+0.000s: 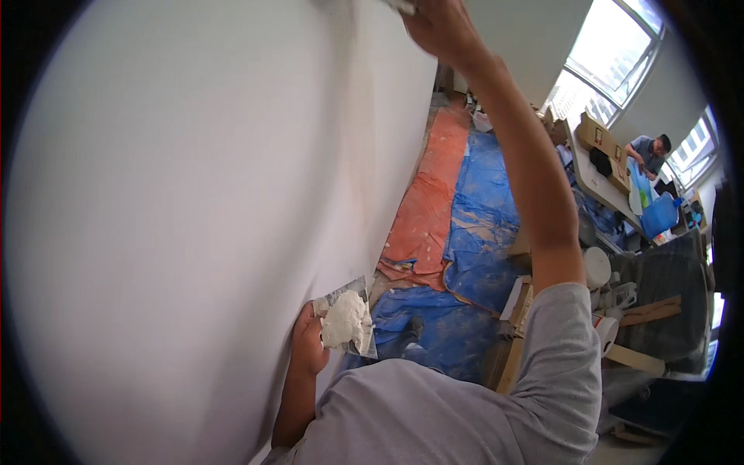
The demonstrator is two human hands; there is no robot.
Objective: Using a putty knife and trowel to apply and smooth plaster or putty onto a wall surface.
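My left hand (308, 341) grips a flat metal plate (368, 345) low beside the white wall (194, 194); a thick lump of off-white paste (346, 318) sits on it. My right arm stretches up high, where my right hand (434, 23) is closed on a flat tool (399, 5) against the wall, cut off by the top edge. A faint beige-grey streak runs down the wall below that tool.
Crumpled red sheeting (418, 225) and blue sheeting (480, 201) cover the floor. At right, a co-worker (651, 151) is beside a table (589, 178) holding cardboard boxes (601, 136) and a blue jug (659, 213), near windows (604, 46). Containers and boards crowd the lower right.
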